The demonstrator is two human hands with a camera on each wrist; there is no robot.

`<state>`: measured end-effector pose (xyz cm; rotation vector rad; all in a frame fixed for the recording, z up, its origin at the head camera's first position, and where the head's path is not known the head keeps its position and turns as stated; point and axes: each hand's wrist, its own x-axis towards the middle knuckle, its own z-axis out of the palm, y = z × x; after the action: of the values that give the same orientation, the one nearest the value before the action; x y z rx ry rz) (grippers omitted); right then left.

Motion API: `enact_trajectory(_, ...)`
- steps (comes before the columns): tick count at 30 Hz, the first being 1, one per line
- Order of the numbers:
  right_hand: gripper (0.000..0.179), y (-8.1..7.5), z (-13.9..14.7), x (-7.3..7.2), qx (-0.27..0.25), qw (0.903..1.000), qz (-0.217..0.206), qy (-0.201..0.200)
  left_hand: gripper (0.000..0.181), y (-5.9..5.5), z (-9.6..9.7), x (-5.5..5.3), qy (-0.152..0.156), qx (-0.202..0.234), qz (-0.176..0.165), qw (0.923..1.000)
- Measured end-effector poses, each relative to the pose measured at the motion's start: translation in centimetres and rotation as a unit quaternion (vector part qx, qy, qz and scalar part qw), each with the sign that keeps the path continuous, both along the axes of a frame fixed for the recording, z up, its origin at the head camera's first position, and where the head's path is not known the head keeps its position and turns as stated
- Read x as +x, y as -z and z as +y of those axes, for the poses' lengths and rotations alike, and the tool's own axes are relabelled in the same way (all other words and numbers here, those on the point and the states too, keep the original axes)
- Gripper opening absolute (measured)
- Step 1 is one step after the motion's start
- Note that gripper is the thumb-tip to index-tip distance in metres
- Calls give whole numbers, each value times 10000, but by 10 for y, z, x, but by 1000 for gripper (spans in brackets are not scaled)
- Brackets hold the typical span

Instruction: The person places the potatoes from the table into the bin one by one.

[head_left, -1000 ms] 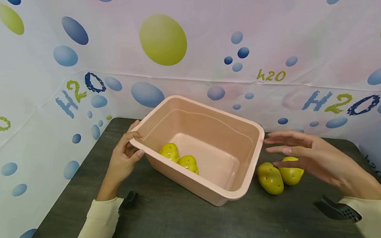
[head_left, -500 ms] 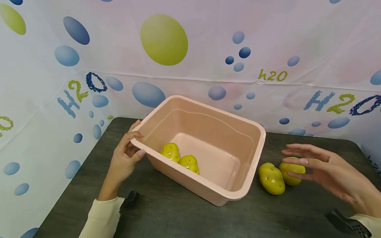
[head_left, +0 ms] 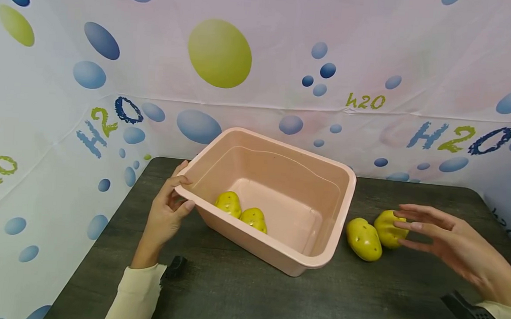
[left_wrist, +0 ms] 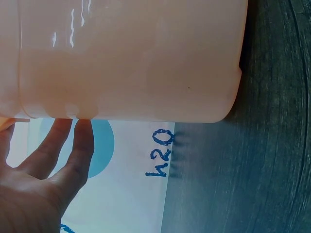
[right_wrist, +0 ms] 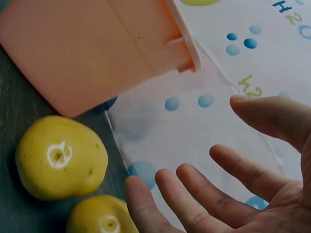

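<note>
A pink plastic tub (head_left: 276, 248) stands turned at an angle on the dark table, with two yellow potatoes (head_left: 228, 204) lying inside along its near-left side. My left hand (head_left: 166, 207) grips the tub's left corner, thumb at the near side and fingers over the rim. In the left wrist view, fingertips (left_wrist: 83, 127) press against the tub's wall. Two more yellow potatoes (head_left: 364, 239) sit side by side to the right of the tub. My right hand (head_left: 456, 245) hovers by the farther-right potato (head_left: 389, 229), fingers spread and holding nothing.
A white sheet (head_left: 270, 58) printed with blue and green ovals and lettering hangs behind and to the left of the table (head_left: 247, 300). Black straps show at both wrists, by the pale sleeves.
My right hand has drawn away from the tub's right rim, moving right and towards me, next to the loose potatoes. The left hand and tub stay in place.
</note>
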<state>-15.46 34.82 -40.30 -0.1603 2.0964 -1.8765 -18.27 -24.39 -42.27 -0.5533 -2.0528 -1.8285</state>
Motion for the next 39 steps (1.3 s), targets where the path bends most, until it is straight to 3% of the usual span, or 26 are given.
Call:
enact_trajectory(7,45,10,7,4,-10,9991,126,401,41,0,0,0,56,15,43,10000)
enact_trajectory(12,42,15,10,6,336,9971,251,641,41,0,0,-1,40,19,41,10000)
enact_trajectory(18,40,23,8,6,96,9940,309,1049,43,0,0,-1,-4,-46,7,10000)
enact_trajectory(21,46,28,2,6,842,9867,439,1318,43,0,0,-1,-28,-57,-25,10000)
enact_trajectory(25,61,33,-9,5,1929,9673,479,1573,43,-1,0,0,-54,-58,-58,10000)
enact_trajectory(39,81,46,-28,-5,2265,9595,-44,1671,43,-2,0,1,-66,-87,-57,9999)
